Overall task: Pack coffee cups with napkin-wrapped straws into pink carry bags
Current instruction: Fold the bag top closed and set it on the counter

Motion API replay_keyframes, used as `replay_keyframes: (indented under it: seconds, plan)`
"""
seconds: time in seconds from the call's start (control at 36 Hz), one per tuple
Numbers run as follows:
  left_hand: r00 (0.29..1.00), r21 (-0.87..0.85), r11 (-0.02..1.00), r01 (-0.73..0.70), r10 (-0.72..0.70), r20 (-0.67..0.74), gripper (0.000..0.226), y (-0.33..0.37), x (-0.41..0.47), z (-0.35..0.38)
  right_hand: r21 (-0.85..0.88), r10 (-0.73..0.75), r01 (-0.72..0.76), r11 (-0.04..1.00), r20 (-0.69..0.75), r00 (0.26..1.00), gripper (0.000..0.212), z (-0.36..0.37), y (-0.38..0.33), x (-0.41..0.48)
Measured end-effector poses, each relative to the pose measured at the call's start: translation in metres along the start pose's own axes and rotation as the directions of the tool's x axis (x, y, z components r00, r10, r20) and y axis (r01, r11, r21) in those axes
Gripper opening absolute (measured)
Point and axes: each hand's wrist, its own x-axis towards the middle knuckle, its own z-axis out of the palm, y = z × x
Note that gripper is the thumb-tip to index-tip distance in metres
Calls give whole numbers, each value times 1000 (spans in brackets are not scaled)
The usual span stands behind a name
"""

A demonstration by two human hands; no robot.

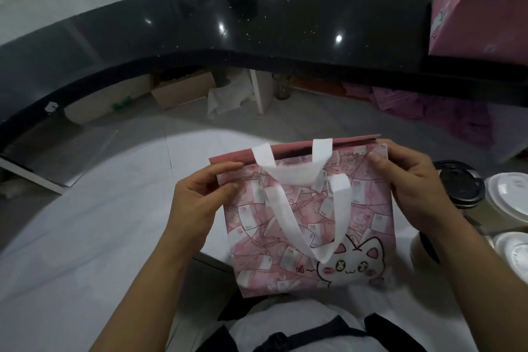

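Observation:
A pink carry bag with white handles and a cartoon cat print hangs flat in front of me. My left hand pinches its top left corner. At the top right corner my right hand grips the rim. The mouth of the bag is only slightly parted. A coffee cup with a black lid stands just right of my right hand. Two white-lidded cups sit beside it at the frame's right edge. No straws or napkins are in view.
A curved black counter runs across the far side. A large pink box stands on it at the right. Under the counter lie a cardboard box and a pile of pink bags. A white table surface spreads to my left.

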Motion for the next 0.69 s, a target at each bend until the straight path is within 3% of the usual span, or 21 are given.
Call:
replay_keyframes:
  seconds: [0.08,0.19,0.36,0.56,0.67,0.69]
  plan:
    - [1000,-31,999,17,-17,17,23,-1,1,0,19,12,-12,1000,13,1000,21,-2,0,2]
    - [1000,-82,997,2,-2,-1,21,-3,1,2,58,-7,14,998,-118,993,16,5,1,2]
    - [999,-211,977,-15,4,-52,16,-7,3,5,173,-5,60,983,-302,953,38,17,7,2]
    - [996,-250,965,73,-81,-25,43,-5,11,1,188,93,-88,978,-20,995,40,-1,5,6]
    - [993,-107,990,97,-89,78,19,3,17,-5,151,87,-109,983,141,986,27,-11,-1,11]
    - [990,-78,992,103,-94,106,22,3,18,-7,136,85,-107,985,158,984,25,-13,-2,12]
